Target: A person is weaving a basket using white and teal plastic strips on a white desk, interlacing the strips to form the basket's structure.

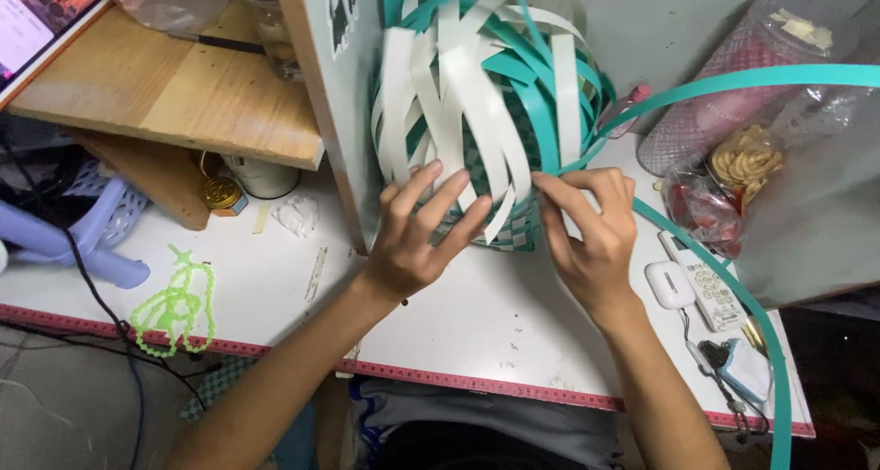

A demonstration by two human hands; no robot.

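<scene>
Half-woven basket of flat white and teal plastic strips [481, 112] sits on the white tabletop with a red-patterned front edge [513, 332], leaning against a pale upright board [335, 94]. Left hand [417, 236] lies spread on the basket's lower front, fingers apart and pressed flat to the weave (not clamped on any one strip). Right hand [591, 232] is at the basket's right side, thumb and forefinger pinched together on a long loose teal strip [733, 83] that arcs away right and curls down past the table edge. Near the right wrist: a white remote control [706, 287] and a small white rounded case [669, 285], just beside each other. Green beaded trinket [174, 305] lies well left.
</scene>
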